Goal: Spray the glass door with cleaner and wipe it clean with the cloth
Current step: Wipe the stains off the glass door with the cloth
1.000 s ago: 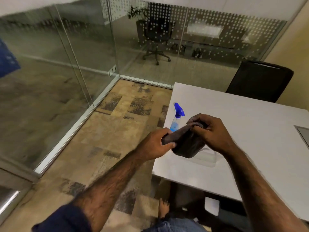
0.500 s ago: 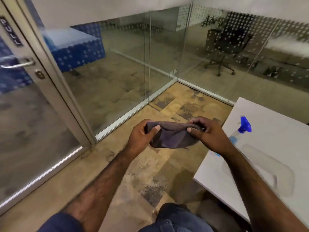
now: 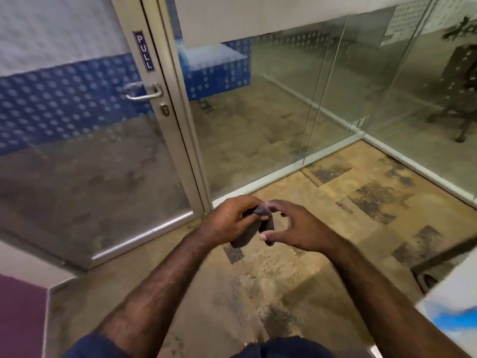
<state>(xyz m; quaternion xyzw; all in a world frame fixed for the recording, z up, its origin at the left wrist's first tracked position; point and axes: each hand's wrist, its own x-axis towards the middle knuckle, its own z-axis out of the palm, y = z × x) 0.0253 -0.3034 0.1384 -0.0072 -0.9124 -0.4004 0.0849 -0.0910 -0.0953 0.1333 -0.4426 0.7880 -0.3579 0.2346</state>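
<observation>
The glass door (image 3: 85, 161) fills the left of the head view, with a metal frame, a lever handle (image 3: 144, 92) and a "PULL" label. A dark grey cloth (image 3: 249, 235) is bunched up low in the middle, in front of the door's bottom corner. My left hand (image 3: 229, 223) is closed around it. My right hand (image 3: 296, 228) sits just to the right with fingers spread, its fingertips touching the cloth's edge. A blurred blue patch at the bottom right edge is the spray bottle (image 3: 456, 319) on the white table.
Glass partition walls (image 3: 296, 99) run from the door frame to a corner at the right. The white table's corner (image 3: 438, 303) juts in at the lower right. Patterned carpet floor (image 3: 335, 202) lies between me and the glass. A purple wall (image 3: 20, 316) is at the lower left.
The view has swung left from the table to the door. The cloth, stretched between both hands before, is now bunched in my left hand, and my right hand's fingers have opened.
</observation>
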